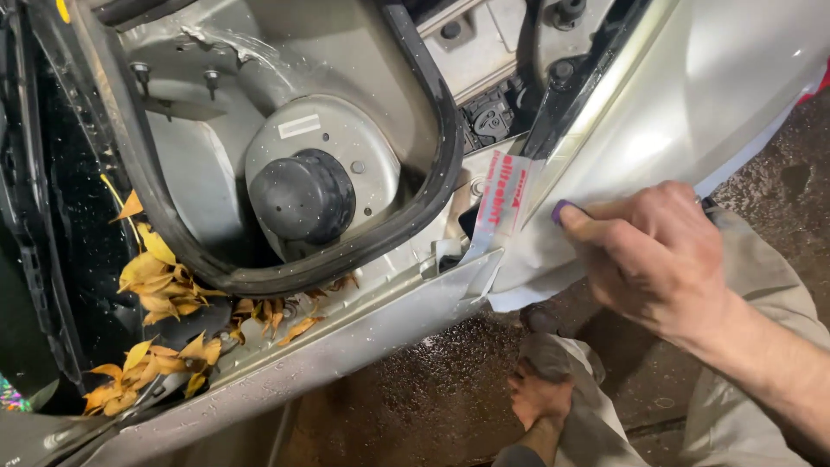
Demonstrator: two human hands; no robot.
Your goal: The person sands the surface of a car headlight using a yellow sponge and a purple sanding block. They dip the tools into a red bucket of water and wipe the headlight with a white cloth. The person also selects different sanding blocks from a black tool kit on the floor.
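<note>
My right hand point(657, 251) is at the silver car wing panel point(692, 95), fingers curled in and the thumb, with a purple nail, pressed against the panel's lower edge. Just left of the thumb a clear tape strip with red print point(500, 203) hangs at the panel's corner. A small dark tip shows behind the knuckles; I cannot tell what it is. My left hand point(538, 398) is low down, resting on my beige trouser leg point(596, 432), fingers bent over the cloth.
The open engine bay corner shows a grey strut tower with a black round cap point(303, 197), ringed by a black rubber seal point(432, 173). Yellow dry leaves point(160, 285) lie in the channel at the left. Wet dark ground point(415, 398) is below.
</note>
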